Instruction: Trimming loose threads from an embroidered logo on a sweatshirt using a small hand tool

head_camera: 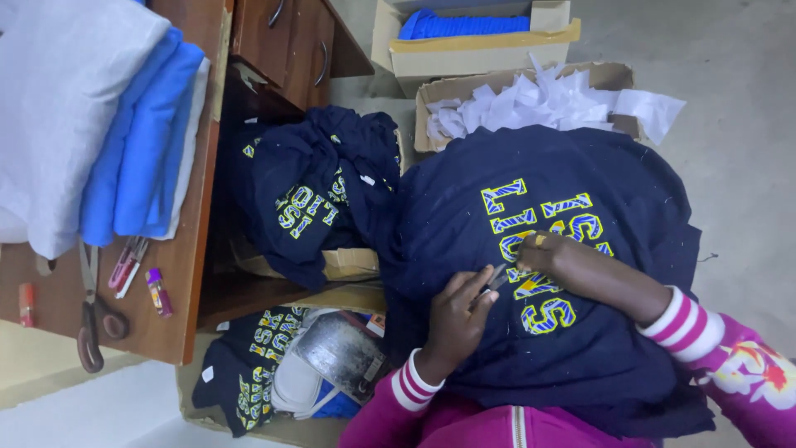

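The person wears a bright pink top with long sleeves. Each sleeve ends in a cuff with pink and white stripes, one by the left hand (454, 319) and one by the right hand (551, 259). The right sleeve has a flower picture on it in white, red and yellow. A white zip runs down the front of the top. Both hands are bare.

Single head cam, looks steeply down, close over lap and floor.
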